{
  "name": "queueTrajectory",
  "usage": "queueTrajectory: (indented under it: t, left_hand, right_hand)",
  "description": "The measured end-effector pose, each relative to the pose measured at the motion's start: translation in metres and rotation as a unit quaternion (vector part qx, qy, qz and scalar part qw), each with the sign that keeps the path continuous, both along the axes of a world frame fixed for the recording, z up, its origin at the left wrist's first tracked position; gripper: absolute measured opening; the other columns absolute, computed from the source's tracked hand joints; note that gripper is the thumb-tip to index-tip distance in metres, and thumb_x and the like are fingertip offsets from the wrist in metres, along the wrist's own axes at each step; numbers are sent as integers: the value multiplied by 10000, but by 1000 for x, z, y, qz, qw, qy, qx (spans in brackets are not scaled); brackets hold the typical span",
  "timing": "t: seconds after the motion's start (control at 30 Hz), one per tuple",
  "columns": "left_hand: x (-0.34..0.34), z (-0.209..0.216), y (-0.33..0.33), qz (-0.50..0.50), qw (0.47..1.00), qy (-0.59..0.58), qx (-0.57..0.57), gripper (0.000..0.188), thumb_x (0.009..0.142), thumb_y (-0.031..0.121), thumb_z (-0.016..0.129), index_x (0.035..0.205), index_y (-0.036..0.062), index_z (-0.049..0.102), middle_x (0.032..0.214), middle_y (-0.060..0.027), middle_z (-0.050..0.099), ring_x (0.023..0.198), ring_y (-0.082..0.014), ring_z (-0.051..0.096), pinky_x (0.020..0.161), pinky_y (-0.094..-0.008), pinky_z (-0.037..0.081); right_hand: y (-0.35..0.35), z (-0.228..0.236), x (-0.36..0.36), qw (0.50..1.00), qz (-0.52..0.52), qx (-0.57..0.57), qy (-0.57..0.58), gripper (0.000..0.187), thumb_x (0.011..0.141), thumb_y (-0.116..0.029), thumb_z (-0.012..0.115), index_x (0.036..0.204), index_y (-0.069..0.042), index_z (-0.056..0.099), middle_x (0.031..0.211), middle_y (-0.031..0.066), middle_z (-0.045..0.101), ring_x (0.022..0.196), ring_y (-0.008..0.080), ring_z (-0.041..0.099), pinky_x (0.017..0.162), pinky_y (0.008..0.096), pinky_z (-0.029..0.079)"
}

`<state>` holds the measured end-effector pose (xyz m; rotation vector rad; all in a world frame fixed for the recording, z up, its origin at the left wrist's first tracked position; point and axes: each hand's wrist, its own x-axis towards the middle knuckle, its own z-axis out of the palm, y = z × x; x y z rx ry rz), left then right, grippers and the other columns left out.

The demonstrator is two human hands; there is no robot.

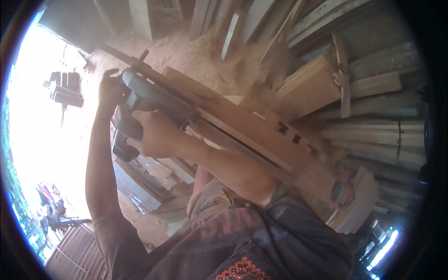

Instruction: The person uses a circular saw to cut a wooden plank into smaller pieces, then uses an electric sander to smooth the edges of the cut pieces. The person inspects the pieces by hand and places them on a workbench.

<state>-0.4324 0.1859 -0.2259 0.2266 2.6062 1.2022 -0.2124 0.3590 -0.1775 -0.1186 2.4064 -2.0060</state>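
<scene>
A dark grey handheld power tool (161, 95) lies along the near-left edge of a long wooden workpiece (252, 123). My right hand (156, 134) is wrapped round the tool's dark rear grip (127, 127). At the tool's far-left end, my left hand (112, 88) curls against the body, one finger reaching past its edge; its grip is partly hidden. A slim dark edge (233, 142) runs along the workpiece beside my right forearm. Several dark notches (289, 133) show toward the workpiece's right end. Dust blurs the tool's details.
Sawdust (182, 56) covers the ground beyond the workpiece. A thick wooden block (310, 86) leans at the right, near stacked boards (378, 140). A blurred red-and-black object (343, 189) sits by the workpiece's near-right end. More planks (137, 184) lie at the left, below my arms.
</scene>
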Motion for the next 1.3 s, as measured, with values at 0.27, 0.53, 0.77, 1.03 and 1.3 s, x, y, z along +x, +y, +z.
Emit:
queueTrajectory:
  t: [0.27, 0.53, 0.77, 1.03, 1.3]
  left_hand:
    - [111, 95, 17, 44, 989, 144, 0, 720, 762, -17, 757, 1452, 78, 572, 1164, -144, 741, 1107, -229, 713, 945, -370, 582]
    - [379, 93, -16, 203, 965, 167, 27, 637, 842, 42, 722, 1464, 59, 581, 1196, -211, 755, 1116, -334, 733, 972, -433, 561]
    - [718, -15, -37, 389, 912, 99, 87, 687, 847, 122, 791, 1493, 60, 563, 1292, -228, 720, 1218, -326, 702, 1049, -436, 542]
    - [1050, -180, -9, 632, 765, -31, 122, 771, 892, 295, 861, 1531, 32, 519, 1429, -244, 656, 1331, -330, 653, 1110, -448, 527]
    - [1278, -275, 102, 774, 588, -216, 92, 689, 876, 323, 870, 1433, 4, 621, 1442, -232, 659, 1312, -336, 662, 1101, -451, 525]
  right_hand:
    - [35, 4, 92, 998, -3, -35, 58, 310, 860, -153, 850, 1117, -21, 739, 929, 166, 767, 859, 325, 764, 777, 397, 583]
    - [56, 47, 276, 981, 143, 81, 105, 225, 861, -58, 848, 1060, -12, 753, 861, 108, 766, 785, 161, 735, 719, 339, 562]
    - [62, 12, 484, 938, 342, 53, 33, 284, 852, -116, 846, 1107, -22, 765, 922, 192, 783, 867, 296, 785, 777, 396, 591]
    - [37, -82, 635, 861, 484, 136, -71, 315, 864, -188, 832, 1120, -19, 764, 978, 230, 784, 958, 368, 785, 880, 432, 588]
    - [21, -165, 694, 777, 569, 241, -125, 337, 865, -236, 822, 1114, -26, 737, 997, 262, 771, 1002, 436, 747, 899, 476, 571]
